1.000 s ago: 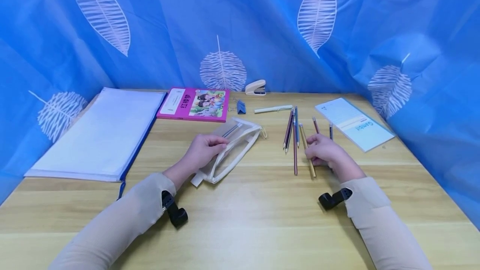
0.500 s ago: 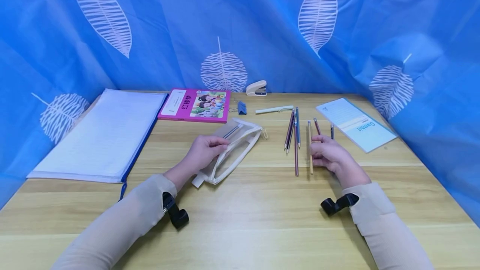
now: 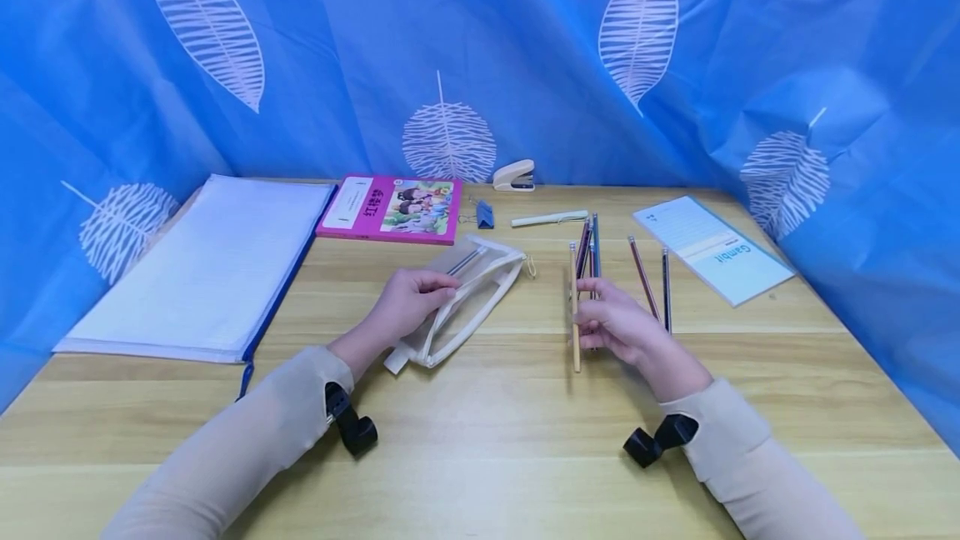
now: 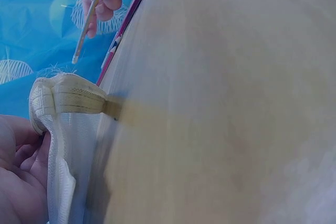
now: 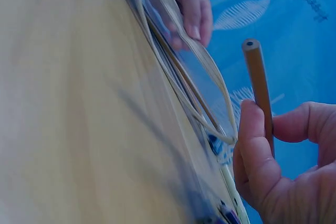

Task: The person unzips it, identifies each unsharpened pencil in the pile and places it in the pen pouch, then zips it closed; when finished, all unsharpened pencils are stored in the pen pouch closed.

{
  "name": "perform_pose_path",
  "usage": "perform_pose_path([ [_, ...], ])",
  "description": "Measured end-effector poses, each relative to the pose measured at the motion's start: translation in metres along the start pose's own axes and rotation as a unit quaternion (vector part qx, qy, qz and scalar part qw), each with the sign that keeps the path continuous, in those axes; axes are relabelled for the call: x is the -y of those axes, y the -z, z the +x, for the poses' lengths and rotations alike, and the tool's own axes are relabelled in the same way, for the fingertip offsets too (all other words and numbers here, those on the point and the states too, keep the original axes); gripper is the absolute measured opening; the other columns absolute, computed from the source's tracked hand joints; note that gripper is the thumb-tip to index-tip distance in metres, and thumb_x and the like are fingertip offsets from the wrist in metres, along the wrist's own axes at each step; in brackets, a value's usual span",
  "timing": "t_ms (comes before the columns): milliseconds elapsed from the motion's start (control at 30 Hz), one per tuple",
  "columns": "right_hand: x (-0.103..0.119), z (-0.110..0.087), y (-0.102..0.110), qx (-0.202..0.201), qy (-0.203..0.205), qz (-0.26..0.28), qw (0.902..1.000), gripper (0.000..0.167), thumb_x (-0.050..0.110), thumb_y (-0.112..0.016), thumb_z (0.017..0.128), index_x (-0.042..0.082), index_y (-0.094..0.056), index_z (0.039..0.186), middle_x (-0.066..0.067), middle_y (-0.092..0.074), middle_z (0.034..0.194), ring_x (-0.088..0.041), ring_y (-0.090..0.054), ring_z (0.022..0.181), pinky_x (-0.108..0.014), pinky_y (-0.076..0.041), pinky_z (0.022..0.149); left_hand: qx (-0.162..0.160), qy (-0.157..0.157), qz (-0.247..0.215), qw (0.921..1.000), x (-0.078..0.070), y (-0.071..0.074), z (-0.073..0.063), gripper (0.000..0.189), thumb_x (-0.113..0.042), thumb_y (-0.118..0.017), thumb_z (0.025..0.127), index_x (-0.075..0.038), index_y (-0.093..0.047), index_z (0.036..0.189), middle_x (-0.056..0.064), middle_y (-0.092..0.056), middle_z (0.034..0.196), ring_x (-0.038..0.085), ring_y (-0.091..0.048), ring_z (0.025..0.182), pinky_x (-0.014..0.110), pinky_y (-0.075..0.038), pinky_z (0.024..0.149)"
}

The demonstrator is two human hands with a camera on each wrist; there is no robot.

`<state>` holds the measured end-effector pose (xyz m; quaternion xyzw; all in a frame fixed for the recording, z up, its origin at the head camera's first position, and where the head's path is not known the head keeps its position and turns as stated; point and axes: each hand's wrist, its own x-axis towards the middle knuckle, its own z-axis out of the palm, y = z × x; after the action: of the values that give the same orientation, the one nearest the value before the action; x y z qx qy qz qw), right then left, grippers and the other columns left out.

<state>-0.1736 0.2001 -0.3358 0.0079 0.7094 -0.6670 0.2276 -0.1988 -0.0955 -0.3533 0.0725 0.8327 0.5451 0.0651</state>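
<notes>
My left hand (image 3: 408, 302) pinches the upper edge of a see-through pencil case (image 3: 480, 307) with a cream zip; its mouth gapes and slim pencils show inside. A yellow-brown pencil (image 3: 575, 315) is held between the thumb and fingers of my right hand (image 3: 611, 319), above the table and right of the case. In the right wrist view the flat unsharpened end of that pencil (image 5: 258, 72) points up. Behind it lies a cluster of dark red and blue pencils (image 3: 596, 232), partly hidden by the right hand. A red pencil (image 3: 642, 273) and a black pencil (image 3: 666, 290) lie farther right.
Left stands a large white zip folder (image 3: 202, 265) with a blue edge. Along the back are a pink book (image 3: 390, 208), a blue binder clip (image 3: 484, 215), a white stapler (image 3: 514, 176) and a pale green pen (image 3: 549, 218). A notepad (image 3: 712, 248) lies right.
My right hand has lifted the yellow-brown pencil off the table and carried it left, in front of the pencil cluster. My left hand has stayed on the pencil case.
</notes>
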Motion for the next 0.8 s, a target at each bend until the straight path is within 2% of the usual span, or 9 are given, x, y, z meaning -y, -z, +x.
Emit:
perform_pose_path([
  [200,-0.003,-0.006,-0.021,0.037,0.001,0.005,0.9993,0.069,-0.006,-0.048,0.075,-0.003,-0.015,0.136,0.004,-0.039,0.066,-0.008,-0.044,0.057,-0.021,-0.049,0.051,0.002,0.001,0.002,1.0000,0.000,0.000,-0.001,0.018,-0.013,-0.062,0.089,-0.009,-0.071,0.104,0.007,-0.066,0.109,0.014,-0.054,0.084,0.024,-0.045,0.067],
  [467,-0.010,-0.007,-0.041,0.088,-0.005,0.014,0.9960,0.071,-0.006,-0.048,0.072,-0.004,-0.017,0.135,0.001,-0.040,0.071,-0.012,-0.050,0.061,-0.025,-0.052,0.055,0.002,-0.002,0.005,1.0000,0.001,-0.001,0.000,0.018,-0.013,-0.062,0.089,-0.009,-0.071,0.104,0.007,-0.066,0.107,0.014,-0.054,0.082,0.024,-0.045,0.067],
  [633,-0.011,0.001,-0.050,0.084,-0.007,0.015,0.9963,0.069,-0.005,-0.048,0.072,-0.004,-0.020,0.135,0.001,-0.040,0.068,-0.014,-0.051,0.062,-0.024,-0.051,0.054,0.002,0.000,0.004,1.0000,0.000,-0.001,0.000,0.018,-0.013,-0.062,0.089,-0.009,-0.071,0.104,0.007,-0.067,0.106,0.013,-0.054,0.080,0.024,-0.045,0.066],
  [800,-0.010,0.011,-0.058,0.055,-0.013,0.020,0.9982,0.066,-0.004,-0.048,0.071,-0.002,-0.025,0.133,-0.002,-0.041,0.071,-0.013,-0.047,0.063,-0.025,-0.052,0.056,0.005,-0.002,0.004,1.0000,0.000,-0.001,-0.001,0.018,-0.013,-0.062,0.089,-0.008,-0.071,0.104,0.008,-0.066,0.108,0.015,-0.054,0.084,0.024,-0.045,0.067],
])
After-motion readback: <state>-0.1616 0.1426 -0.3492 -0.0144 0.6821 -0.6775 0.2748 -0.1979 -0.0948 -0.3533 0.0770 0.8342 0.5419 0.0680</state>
